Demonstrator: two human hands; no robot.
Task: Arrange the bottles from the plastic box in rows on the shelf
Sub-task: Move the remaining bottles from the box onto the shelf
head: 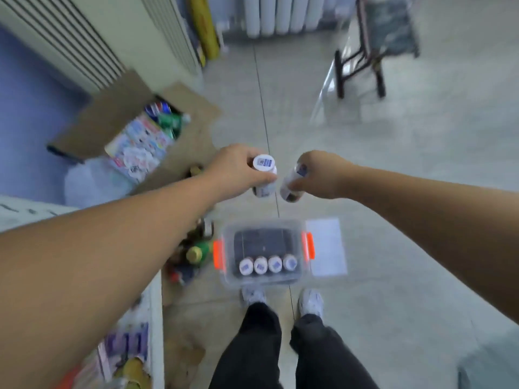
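My left hand [237, 171] grips a small white bottle [264, 164] with a blue-printed cap, held upright above the floor. My right hand [323, 175] grips a second white bottle [290, 189], tilted with its cap toward my palm. Below them on the floor stands the clear plastic box [297, 279] with orange latches. Inside it, several white-capped bottles [268, 265] stand in one row along the near wall. The white shelf [156, 318] runs along the lower left, its edge partly hidden by my left arm.
The box lid [327, 247] lies to the right of the box. Loose bottles [195, 254] crowd the floor left of it. An open cardboard box [134, 130] with packets sits at the upper left. A folding stand [362, 63] is at the far right. My feet [282, 300] are behind the box.
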